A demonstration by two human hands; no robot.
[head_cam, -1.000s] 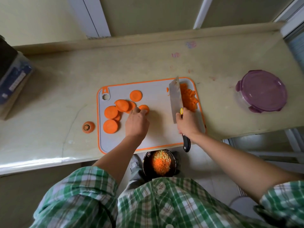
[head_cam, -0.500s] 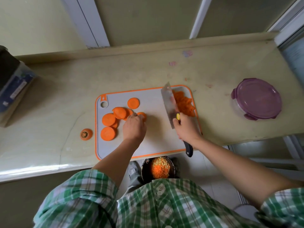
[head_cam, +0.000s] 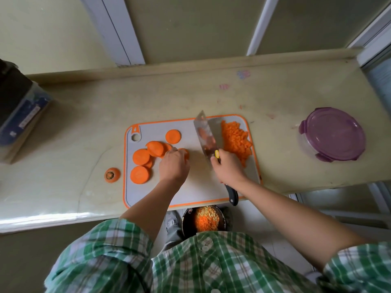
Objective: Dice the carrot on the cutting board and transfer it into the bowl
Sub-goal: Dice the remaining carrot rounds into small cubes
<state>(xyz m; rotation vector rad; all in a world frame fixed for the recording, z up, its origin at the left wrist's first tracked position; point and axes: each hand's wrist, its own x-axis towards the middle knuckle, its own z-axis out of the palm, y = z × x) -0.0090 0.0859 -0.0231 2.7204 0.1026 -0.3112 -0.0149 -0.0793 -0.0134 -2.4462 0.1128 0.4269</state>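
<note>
**A:** In the head view, where is the carrot lying from the hands?

**B:** It is lying in two lots on the cutting board [head_cam: 190, 187] in the middle of the frame. Carrot slices [head_cam: 141, 156] are sitting on its left half and a pile of dice [head_cam: 237, 140] is heaped at its upper right. The left hand [head_cam: 174, 166] is curling its fingers down over one slice [head_cam: 184, 152] at the right edge of that group and holding it in place.

**A:** And the right hand?

**B:** The right hand [head_cam: 227, 168] is grasping the knife [head_cam: 206, 134] by its handle. The blade is running up the frame and leaning a little to the upper left, with its flat side tilted toward the camera. It is standing between the held slice and the dice. I cannot tell whether the edge is touching the board.

**A:** So which way is the next cut going?

**B:** Leftward, I judge — the held slice is lying just beside the blade on its left, with the left hand already on it. The right hand is nearer the dice.

**A:** And the bowl?

**B:** The bowl [head_cam: 184, 218] is sitting below the board's lower edge, lower middle of the frame, between the two forearms — it is already holding chopped bits. Sweeping the dice in would mean drawing them down the frame across the board.
</note>
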